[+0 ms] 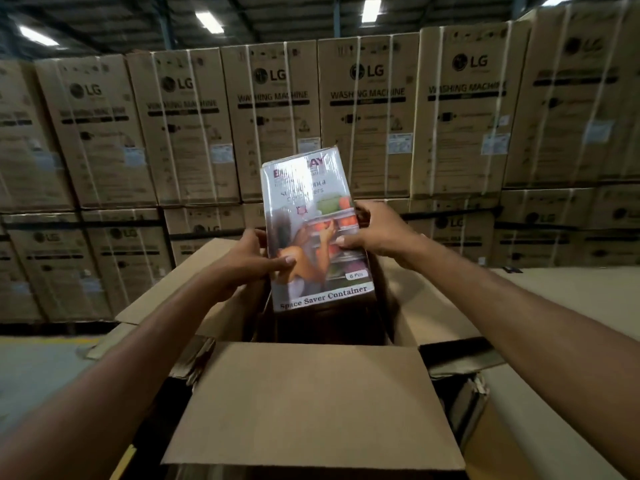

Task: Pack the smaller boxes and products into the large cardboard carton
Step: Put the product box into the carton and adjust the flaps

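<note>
I hold a shrink-wrapped product box (311, 216) marked "Space Saver Container" upright above the open mouth of the large cardboard carton (311, 403). My left hand (249, 261) grips its left edge, thumb across the front. My right hand (377, 233) grips its right edge, thumb on the printed face. The box's lower end hangs just over the carton's dark opening. The carton's near flap lies folded toward me, and side flaps stand open left and right. What is inside the carton is hidden in shadow.
A wall of stacked LG washing machine cartons (277, 119) fills the background, two tiers high. A flat cardboard surface (571, 299) lies to the right of the carton. Grey floor with a yellow line (41, 358) shows at the left.
</note>
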{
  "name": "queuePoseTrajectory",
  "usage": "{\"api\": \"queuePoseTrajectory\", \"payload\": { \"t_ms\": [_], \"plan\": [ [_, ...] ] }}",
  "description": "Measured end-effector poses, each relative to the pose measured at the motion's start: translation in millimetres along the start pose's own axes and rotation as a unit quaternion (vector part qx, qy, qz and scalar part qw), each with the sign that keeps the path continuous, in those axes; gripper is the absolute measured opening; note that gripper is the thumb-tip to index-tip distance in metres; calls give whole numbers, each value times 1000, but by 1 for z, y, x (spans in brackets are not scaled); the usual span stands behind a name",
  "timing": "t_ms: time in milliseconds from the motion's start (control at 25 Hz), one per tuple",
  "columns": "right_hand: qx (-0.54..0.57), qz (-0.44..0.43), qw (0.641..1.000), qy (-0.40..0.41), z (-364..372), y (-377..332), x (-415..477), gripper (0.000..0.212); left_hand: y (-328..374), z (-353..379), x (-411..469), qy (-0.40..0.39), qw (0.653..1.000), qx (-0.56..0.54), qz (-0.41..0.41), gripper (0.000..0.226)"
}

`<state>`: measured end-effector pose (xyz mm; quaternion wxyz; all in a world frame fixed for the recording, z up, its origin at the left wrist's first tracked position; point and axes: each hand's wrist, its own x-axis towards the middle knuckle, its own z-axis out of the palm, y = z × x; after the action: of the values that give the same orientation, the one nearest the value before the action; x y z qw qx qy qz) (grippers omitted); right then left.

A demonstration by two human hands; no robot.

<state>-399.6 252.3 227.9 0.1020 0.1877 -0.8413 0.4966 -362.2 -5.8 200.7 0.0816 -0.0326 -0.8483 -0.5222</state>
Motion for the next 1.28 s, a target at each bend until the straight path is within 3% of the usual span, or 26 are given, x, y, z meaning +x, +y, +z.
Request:
{"api": "queuePoseTrajectory", "payload": {
  "t_ms": [120,280,440,560,760,920,1080,1160,1280],
  "plan": [
    [5,15,1000,-8,11,-14,11,38,-5,-17,10,35,998,-2,42,70],
    [-18,54,995,-81,26,9,12,46,-17,-20,16,-25,996,68,46,79],
    [-138,87,985,-60,41,47,16,73,-32,-5,22,-58,987,148,0,83],
    [-209,67,974,-52,51,64,17,92,-24,-3,34,-64,982,174,-27,105],
    [-254,88,957,-110,46,47,5,85,-12,12,37,-62,983,144,-90,105],
    [-285,134,943,-107,48,40,1,52,-17,25,33,-132,962,203,-123,69],
    [-313,145,937,-58,49,39,-5,88,-24,30,33,-53,958,272,-75,101],
    [-347,137,925,-68,48,37,-9,76,-24,32,29,-52,940,331,-60,101],
    [-398,123,907,-69,43,30,-16,49,-15,30,23,-79,930,344,-105,74]
  ]
}}
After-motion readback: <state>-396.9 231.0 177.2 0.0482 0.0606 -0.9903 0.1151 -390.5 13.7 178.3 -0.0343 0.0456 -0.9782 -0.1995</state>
